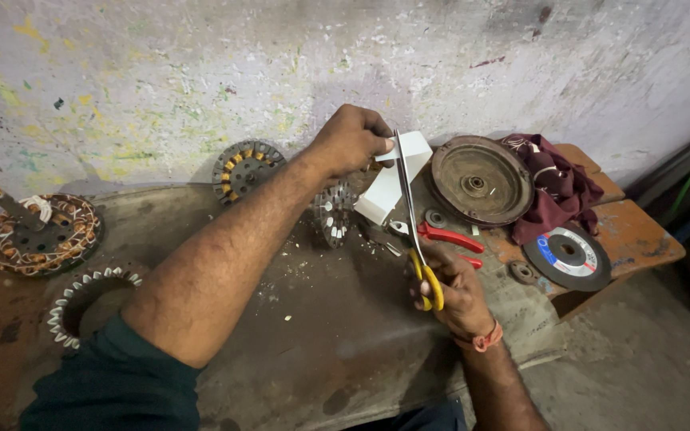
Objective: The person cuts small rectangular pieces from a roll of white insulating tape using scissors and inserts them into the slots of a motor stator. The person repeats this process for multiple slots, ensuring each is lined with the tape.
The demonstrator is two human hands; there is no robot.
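Item: my left hand (pixel 350 140) pinched the white paper sheet (pixel 397 177) taut; right hand (pixel 457 291) fingers closed through yellow-handled steel scissors (pixel 413 219), blades slightly parted.

Scissors (pixel 424 263) yellow-handled. Paper sheet (pixel 393 179) white. Pliers (pixel 450 238) red-gripped. Cloth (pixel 557 187) maroon, pale-patterned. Grinding disc (pixel 569 255) grey, blue-red-white label. Wall (pixel 161 80) whitish, yellow-green spattered. Wound coil (pixel 41 235) copper-orange.
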